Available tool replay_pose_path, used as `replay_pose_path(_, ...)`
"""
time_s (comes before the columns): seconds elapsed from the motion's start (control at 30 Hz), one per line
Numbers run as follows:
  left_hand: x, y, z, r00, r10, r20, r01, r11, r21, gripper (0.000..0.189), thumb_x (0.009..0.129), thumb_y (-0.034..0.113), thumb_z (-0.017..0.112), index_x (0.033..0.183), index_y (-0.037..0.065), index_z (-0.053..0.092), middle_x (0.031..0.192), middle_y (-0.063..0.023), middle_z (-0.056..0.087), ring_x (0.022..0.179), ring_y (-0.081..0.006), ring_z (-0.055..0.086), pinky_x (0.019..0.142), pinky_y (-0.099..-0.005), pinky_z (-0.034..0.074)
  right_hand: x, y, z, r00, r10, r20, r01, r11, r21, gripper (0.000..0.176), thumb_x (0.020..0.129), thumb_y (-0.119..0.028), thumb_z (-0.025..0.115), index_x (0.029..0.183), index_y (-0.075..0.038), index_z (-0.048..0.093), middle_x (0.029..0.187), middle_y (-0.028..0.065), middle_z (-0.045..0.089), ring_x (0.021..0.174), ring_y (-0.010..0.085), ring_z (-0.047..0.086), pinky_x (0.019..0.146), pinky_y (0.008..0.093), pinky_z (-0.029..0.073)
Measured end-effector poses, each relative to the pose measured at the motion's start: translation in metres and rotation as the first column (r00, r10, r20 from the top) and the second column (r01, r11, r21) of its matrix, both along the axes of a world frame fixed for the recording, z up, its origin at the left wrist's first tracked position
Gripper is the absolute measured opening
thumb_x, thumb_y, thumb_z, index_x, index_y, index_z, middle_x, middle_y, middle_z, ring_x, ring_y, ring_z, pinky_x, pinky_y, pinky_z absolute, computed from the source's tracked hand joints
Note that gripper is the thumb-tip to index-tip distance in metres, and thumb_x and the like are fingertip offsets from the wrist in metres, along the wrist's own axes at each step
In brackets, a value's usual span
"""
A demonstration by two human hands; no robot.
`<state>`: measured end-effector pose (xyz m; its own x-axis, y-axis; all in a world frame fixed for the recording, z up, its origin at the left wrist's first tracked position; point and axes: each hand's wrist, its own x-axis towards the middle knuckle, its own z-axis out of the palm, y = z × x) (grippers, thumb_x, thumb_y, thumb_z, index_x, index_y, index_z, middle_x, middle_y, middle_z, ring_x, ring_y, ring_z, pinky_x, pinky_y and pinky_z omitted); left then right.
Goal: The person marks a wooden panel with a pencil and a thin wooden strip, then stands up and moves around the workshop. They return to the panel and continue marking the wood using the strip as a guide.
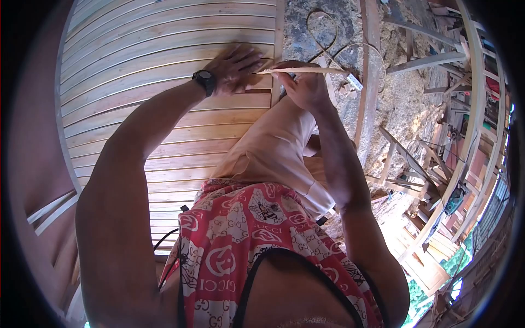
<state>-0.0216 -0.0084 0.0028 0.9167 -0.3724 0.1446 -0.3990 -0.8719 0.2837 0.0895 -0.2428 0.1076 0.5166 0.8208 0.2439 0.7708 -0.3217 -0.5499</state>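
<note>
My left hand (236,66) lies on a panel of pale wooden slats (180,87), its fingers stretched out and pointing toward the panel's edge. A dark watch (204,81) is strapped round that wrist. Just past the edge, my right hand (307,87) is closed round a thin wooden strip (328,70). The strip runs crosswise, its left end close by the left fingers over the slats and its right end sticking out beyond the right hand. Part of the strip's middle is hidden by the fingers.
A white power strip (354,82) lies right of my right hand, near a looped cable (322,49) on the dusty ground. Wooden frames and a long beam (476,104) stand at the right. Wooden offcuts (407,156) lean there. A brown panel (38,109) borders the left.
</note>
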Motion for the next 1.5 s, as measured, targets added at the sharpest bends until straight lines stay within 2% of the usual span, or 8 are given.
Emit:
replay_pose_path(0.2, 0.000, 0.002, -0.003, 0.999, -0.029, 0.036, 0.026, 0.998, 0.063, 0.058, 0.093, 0.030, 0.055, 0.150, 0.023, 0.052, 0.169, -0.0087, 0.031, 0.156, -0.0283, 0.029, 0.128, -0.0610, 0.014, 0.001, 0.002, 0.000, 0.970, 0.040, 0.239, -0.057, 0.996, 0.064, 0.018, 0.094, -0.021, 0.077, 0.094, -0.003, 0.078, 0.071, 0.0119, 0.071, 0.058, 0.0269, 0.066, 0.056, 0.0366, 0.052)
replay_pose_path(0.27, 0.000, 0.002, -0.003, 0.999, -0.039, 0.012, 0.038, 0.994, 0.098, 0.057, 0.093, 0.032, 0.056, 0.149, 0.024, 0.053, 0.169, -0.0088, 0.031, 0.157, -0.0286, 0.028, 0.128, -0.0617, 0.013, 0.004, 0.009, 0.004, 0.997, 0.062, -0.054, -0.055, 0.990, 0.131, 0.015, 0.092, -0.019, 0.079, 0.093, -0.004, 0.079, 0.070, 0.0121, 0.071, 0.056, 0.0264, 0.065, 0.055, 0.0373, 0.050)
replay_pose_path(0.37, -0.001, 0.003, -0.003, 1.000, -0.020, -0.003, 0.020, 0.998, 0.053, 0.058, 0.093, 0.032, 0.057, 0.149, 0.020, 0.052, 0.169, -0.0091, 0.031, 0.157, -0.0288, 0.027, 0.128, -0.0616, 0.013, 0.003, 0.014, 0.042, 0.989, -0.016, -0.147, 0.031, 0.995, 0.099, 0.012, 0.089, -0.016, 0.080, 0.094, -0.005, 0.079, 0.075, 0.0121, 0.073, 0.061, 0.0265, 0.068, 0.057, 0.0364, 0.051)
replay_pose_path(0.7, -0.006, -0.007, 0.010, 0.999, 0.006, -0.037, -0.003, 0.998, 0.061, 0.058, 0.094, 0.029, 0.063, 0.149, 0.015, 0.052, 0.166, -0.0103, 0.034, 0.156, -0.0315, 0.029, 0.128, -0.0597, 0.015, -0.019, -0.012, 0.029, 0.995, -0.024, -0.094, 0.025, 1.000, 0.003, 0.015, 0.087, -0.021, 0.079, 0.095, -0.008, 0.079, 0.081, 0.0116, 0.074, 0.071, 0.0286, 0.071, 0.068, 0.0382, 0.057)
replay_pose_path(0.87, -0.035, -0.034, 0.022, 0.954, 0.299, -0.030, -0.300, 0.940, -0.160, 0.040, 0.089, 0.017, 0.071, 0.128, 0.024, 0.069, 0.148, -0.0080, 0.056, 0.140, -0.0318, 0.048, 0.117, -0.0538, 0.037, -0.026, -0.030, 0.002, 0.989, -0.032, -0.145, 0.011, 0.989, -0.144, 0.016, 0.093, -0.016, 0.076, 0.105, -0.007, 0.078, 0.093, 0.0118, 0.078, 0.082, 0.0251, 0.075, 0.073, 0.0362, 0.058)
replay_pose_path(1.1, -0.073, -0.058, 0.031, 0.921, 0.382, -0.076, -0.389, 0.907, -0.162, 0.028, 0.093, 0.026, 0.069, 0.119, 0.015, 0.073, 0.136, -0.0082, 0.061, 0.129, -0.0326, 0.054, 0.113, -0.0500, 0.041, -0.031, -0.021, 0.003, 0.999, 0.033, -0.039, -0.035, 0.997, -0.068, 0.012, 0.094, -0.012, 0.075, 0.104, -0.006, 0.077, 0.091, 0.0117, 0.077, 0.082, 0.0253, 0.075, 0.071, 0.0358, 0.058)
replay_pose_path(1.37, -0.075, -0.052, 0.031, 0.955, 0.293, -0.037, -0.295, 0.948, -0.122, 0.025, 0.092, 0.032, 0.071, 0.116, 0.036, 0.073, 0.137, -0.0065, 0.058, 0.132, -0.0343, 0.050, 0.114, -0.0510, 0.042, -0.028, -0.021, -0.003, 0.997, 0.064, -0.051, -0.063, 0.998, 0.011, 0.012, 0.094, -0.008, 0.073, 0.104, -0.006, 0.077, 0.093, 0.0112, 0.078, 0.084, 0.0237, 0.076, 0.073, 0.0354, 0.058)
replay_pose_path(1.5, -0.074, -0.053, 0.022, 0.954, 0.296, -0.051, -0.299, 0.951, -0.075, 0.028, 0.090, 0.033, 0.072, 0.117, 0.035, 0.073, 0.136, -0.0061, 0.058, 0.131, -0.0345, 0.050, 0.114, -0.0519, 0.041, -0.030, -0.022, -0.004, 0.988, 0.040, -0.147, -0.043, 0.999, -0.016, 0.013, 0.093, -0.007, 0.074, 0.105, -0.006, 0.077, 0.094, 0.0115, 0.078, 0.086, 0.0232, 0.076, 0.073, 0.0352, 0.058)
